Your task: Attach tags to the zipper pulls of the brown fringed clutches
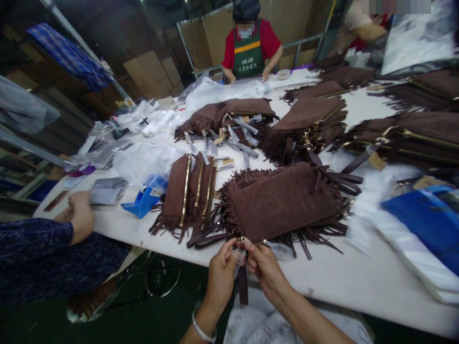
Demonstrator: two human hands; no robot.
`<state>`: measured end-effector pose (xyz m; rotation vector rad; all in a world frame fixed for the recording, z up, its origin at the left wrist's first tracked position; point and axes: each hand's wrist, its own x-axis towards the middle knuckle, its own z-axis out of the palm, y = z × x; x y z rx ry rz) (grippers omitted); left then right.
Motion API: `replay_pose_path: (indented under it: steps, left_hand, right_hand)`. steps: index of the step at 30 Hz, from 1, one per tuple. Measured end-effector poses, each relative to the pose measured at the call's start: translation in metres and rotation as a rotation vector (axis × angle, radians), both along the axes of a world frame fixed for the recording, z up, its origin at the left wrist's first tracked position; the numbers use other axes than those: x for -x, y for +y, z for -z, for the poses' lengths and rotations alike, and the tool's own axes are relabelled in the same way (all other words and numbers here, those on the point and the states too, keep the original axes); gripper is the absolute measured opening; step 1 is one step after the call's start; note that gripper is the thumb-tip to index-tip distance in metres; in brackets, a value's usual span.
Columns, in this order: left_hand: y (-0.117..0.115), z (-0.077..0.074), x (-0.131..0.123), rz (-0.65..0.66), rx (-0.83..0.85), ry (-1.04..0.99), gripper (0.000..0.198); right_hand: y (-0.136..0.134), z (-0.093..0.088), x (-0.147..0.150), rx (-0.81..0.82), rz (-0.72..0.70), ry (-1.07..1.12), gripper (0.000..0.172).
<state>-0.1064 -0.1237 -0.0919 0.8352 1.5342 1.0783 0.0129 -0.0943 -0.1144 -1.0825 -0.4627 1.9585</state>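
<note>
A brown suede fringed bag point(283, 200) lies flat on the white table point(358, 282) in front of me. At its near edge my left hand point(221, 277) and my right hand point(265, 267) meet, fingers pinched on a small clear plastic wrap around the bag's gold clasp. A dark brown strap point(243, 286) hangs down from there over the table edge. Just left of this bag is a stack of the same fringed bags with gold zips point(190, 196).
More brown fringed bags are piled at centre point(229, 117) and right point(405, 134). A blue tape dispenser point(145, 198) sits left of the stack. A co-worker's hand point(81, 215) rests at the left edge. A person in a green apron point(249, 45) stands at the far end. Blue packaging point(426, 224) lies right.
</note>
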Motion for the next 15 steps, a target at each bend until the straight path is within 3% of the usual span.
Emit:
replay_pose_path:
  steps: [10,15]
  left_hand:
    - [0.008,0.006,-0.003,-0.06,0.004,-0.053,0.044]
    - [0.012,-0.001,-0.007,-0.103,0.026,-0.007,0.044]
  right_hand:
    - [0.005,0.001,0.002,0.044,0.024,0.027,0.039]
    - [0.005,0.002,0.001,0.016,0.042,-0.062,0.034]
